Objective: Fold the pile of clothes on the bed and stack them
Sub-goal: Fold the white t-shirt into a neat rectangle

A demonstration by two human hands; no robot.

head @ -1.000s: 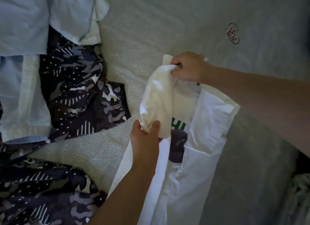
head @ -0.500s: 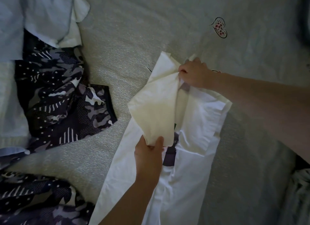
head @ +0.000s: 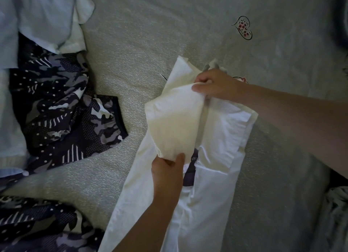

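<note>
There is one view only, a wide-angle camera worn on the person's head. It looks forward and steeply down onto the bed, close enough that both forearms enter from the lower and right edges and fill much of the frame. The left hand and right hand sit near the centre with the white shirt. The camouflage clothes lie at the left edge. The corners darken and bend, as wide lenses do.
</note>
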